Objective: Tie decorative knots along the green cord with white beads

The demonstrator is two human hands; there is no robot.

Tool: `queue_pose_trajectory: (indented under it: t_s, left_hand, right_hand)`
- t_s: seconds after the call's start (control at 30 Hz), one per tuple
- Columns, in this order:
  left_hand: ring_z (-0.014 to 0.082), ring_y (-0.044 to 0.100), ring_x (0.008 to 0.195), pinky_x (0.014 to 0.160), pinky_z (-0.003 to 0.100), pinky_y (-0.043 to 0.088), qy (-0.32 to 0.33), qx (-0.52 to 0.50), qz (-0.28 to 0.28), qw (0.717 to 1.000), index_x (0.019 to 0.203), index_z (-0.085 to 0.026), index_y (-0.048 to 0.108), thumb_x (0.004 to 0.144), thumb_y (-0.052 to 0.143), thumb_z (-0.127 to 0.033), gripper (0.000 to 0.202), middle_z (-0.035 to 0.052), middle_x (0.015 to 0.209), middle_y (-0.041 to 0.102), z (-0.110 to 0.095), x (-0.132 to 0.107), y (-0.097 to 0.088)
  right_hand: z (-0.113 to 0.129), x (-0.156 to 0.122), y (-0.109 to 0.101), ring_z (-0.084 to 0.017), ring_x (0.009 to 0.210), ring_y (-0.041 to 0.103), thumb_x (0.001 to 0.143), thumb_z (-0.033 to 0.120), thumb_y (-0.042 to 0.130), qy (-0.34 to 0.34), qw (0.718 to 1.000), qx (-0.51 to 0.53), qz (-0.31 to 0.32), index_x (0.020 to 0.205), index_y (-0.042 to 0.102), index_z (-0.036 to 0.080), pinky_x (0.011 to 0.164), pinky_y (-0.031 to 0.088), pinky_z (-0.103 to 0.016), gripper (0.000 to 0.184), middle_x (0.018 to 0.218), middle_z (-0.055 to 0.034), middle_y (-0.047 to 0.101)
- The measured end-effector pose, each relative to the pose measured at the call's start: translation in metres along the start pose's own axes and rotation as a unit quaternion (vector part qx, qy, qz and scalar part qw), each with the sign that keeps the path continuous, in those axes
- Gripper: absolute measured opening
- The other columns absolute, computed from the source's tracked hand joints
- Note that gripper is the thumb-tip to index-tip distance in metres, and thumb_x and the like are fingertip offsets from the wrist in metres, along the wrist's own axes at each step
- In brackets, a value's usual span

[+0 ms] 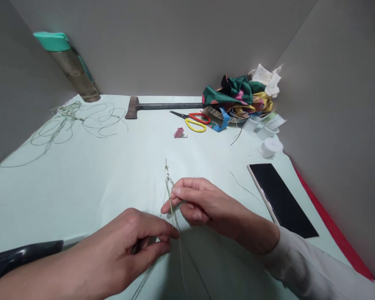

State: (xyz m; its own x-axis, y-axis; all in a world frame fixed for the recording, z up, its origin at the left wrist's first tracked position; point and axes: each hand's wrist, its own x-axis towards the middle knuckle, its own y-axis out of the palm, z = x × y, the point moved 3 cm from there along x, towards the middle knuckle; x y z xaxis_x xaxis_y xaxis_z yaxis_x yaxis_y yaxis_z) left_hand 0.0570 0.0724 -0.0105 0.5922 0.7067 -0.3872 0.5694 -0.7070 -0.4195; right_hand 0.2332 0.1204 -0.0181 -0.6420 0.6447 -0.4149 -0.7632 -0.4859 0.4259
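Note:
Thin green cords (168, 186) run down from a small knot (166, 170) at the middle of the table and fan out toward the near edge. My left hand (143, 246) is closed around some of these cords, thumb and fingers together, with strands trailing out below it. Just above and to the right, my right hand (193, 200) pinches a cord close under the knot. Its index finger reaches across behind the strands. What lies between the right fingertips is partly hidden.
A tangle of cord (71, 116) lies at left by a leaning bottle (71, 68). At the back are a hammer (133, 108), scissors (193, 121) and bunched fabric (237, 93). A thread spool (270, 147) and a phone (281, 200) rest at right. A black handle (25, 254) sits near my left forearm.

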Motion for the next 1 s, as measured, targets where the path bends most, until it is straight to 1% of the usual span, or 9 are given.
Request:
queue_pose_trajectory:
  t_s: [0.07, 0.17, 0.27, 0.43, 0.57, 0.67, 0.73, 0.87, 1.0]
  left_hand:
    - [0.0163, 0.058, 0.067, 0.054, 0.024, 0.038, -0.015, -0.008, -0.032, 0.999, 0.101, -0.023, 0.08, 0.098, 0.055, -0.043, 0.032, 0.0032, 0.082, 0.071, 0.001, 0.001, -0.007]
    - [0.0127, 0.04, 0.052, 0.047, 0.023, 0.03, -0.073, -0.068, -0.094, 0.991, 0.098, -0.021, 0.073, 0.094, 0.055, -0.048, 0.033, -0.0021, 0.06, 0.056, 0.007, 0.005, -0.019]
    - [0.0101, 0.035, 0.048, 0.045, 0.021, 0.025, -0.07, -0.158, -0.124, 0.977, 0.101, -0.021, 0.064, 0.096, 0.056, -0.047, 0.028, -0.0041, 0.056, 0.057, 0.011, 0.012, -0.027]
    - [0.0054, 0.03, 0.042, 0.041, 0.018, 0.023, -0.019, -0.289, -0.064, 0.955, 0.116, -0.025, 0.048, 0.098, 0.063, -0.039, 0.027, -0.0019, 0.07, 0.073, 0.01, 0.028, -0.021]
    - [0.005, 0.031, 0.038, 0.038, 0.017, 0.023, -0.017, -0.338, -0.03, 0.941, 0.12, -0.025, 0.044, 0.1, 0.064, -0.041, 0.032, -0.005, 0.062, 0.068, 0.007, 0.035, -0.014]
    - [0.0047, 0.031, 0.043, 0.039, 0.018, 0.021, -0.017, -0.376, -0.035, 0.926, 0.121, -0.025, 0.047, 0.097, 0.07, -0.043, 0.038, -0.0058, 0.071, 0.063, 0.009, 0.035, -0.014]
    - [0.005, 0.029, 0.049, 0.042, 0.019, 0.018, -0.022, -0.375, -0.055, 0.925, 0.121, -0.026, 0.051, 0.094, 0.073, -0.043, 0.038, -0.0049, 0.078, 0.059, 0.011, 0.033, -0.017]
    - [0.0098, 0.026, 0.056, 0.047, 0.021, 0.019, -0.055, -0.306, -0.075, 0.948, 0.119, -0.027, 0.062, 0.094, 0.072, -0.046, 0.033, -0.0067, 0.068, 0.045, 0.015, 0.025, -0.027]
    - [0.0131, 0.039, 0.064, 0.052, 0.021, 0.029, -0.073, -0.172, -0.053, 0.981, 0.1, -0.026, 0.076, 0.094, 0.067, -0.057, 0.032, -0.0008, 0.073, 0.054, 0.015, 0.011, -0.039]
  right_hand:
    - [-0.001, 0.001, -0.001, -0.004, 0.045, 0.023, 0.099, 0.027, 0.06, 0.003, 1.0, 0.012, 0.002, 0.079, 0.051, 0.02, 0.046, 0.015, -0.025, 0.023, 0.057, 0.0074, 0.055]
    - [-0.001, 0.003, -0.003, -0.006, 0.045, 0.019, 0.097, 0.029, 0.063, 0.005, 1.0, 0.018, 0.003, 0.081, 0.051, 0.021, 0.045, 0.013, -0.024, 0.021, 0.048, 0.0127, 0.039]
    - [-0.001, 0.004, -0.003, -0.005, 0.045, 0.018, 0.094, 0.033, 0.067, 0.002, 1.0, 0.023, 0.01, 0.082, 0.052, 0.021, 0.045, 0.012, -0.024, 0.022, 0.048, 0.0133, 0.036]
    - [0.002, 0.004, -0.001, -0.005, 0.044, 0.02, 0.095, 0.035, 0.068, 0.001, 1.0, 0.024, 0.019, 0.082, 0.051, 0.021, 0.045, 0.013, -0.024, 0.025, 0.048, 0.0126, 0.038]
    - [0.003, 0.006, 0.0, -0.005, 0.044, 0.022, 0.097, 0.025, 0.062, 0.003, 1.0, 0.011, 0.013, 0.08, 0.051, 0.021, 0.045, 0.016, -0.023, 0.021, 0.05, 0.0119, 0.04]
    - [0.003, 0.008, -0.001, -0.004, 0.043, 0.022, 0.093, 0.021, 0.064, -0.001, 1.0, 0.012, 0.017, 0.079, 0.053, 0.02, 0.044, 0.015, -0.022, 0.018, 0.049, 0.012, 0.041]
    - [0.003, 0.008, -0.003, -0.003, 0.043, 0.022, 0.092, 0.021, 0.065, -0.001, 1.0, 0.014, 0.017, 0.079, 0.054, 0.019, 0.043, 0.014, -0.021, 0.017, 0.049, 0.0121, 0.04]
    - [0.003, 0.005, -0.007, -0.003, 0.044, 0.023, 0.096, 0.018, 0.057, 0.006, 1.0, -0.017, 0.013, 0.079, 0.057, 0.017, 0.045, 0.016, -0.022, 0.018, 0.051, 0.0111, 0.039]
    - [0.004, 0.002, -0.01, -0.003, 0.045, 0.024, 0.099, 0.02, 0.056, 0.015, 0.999, -0.034, 0.012, 0.078, 0.057, 0.017, 0.046, 0.017, -0.022, 0.022, 0.052, 0.0104, 0.04]
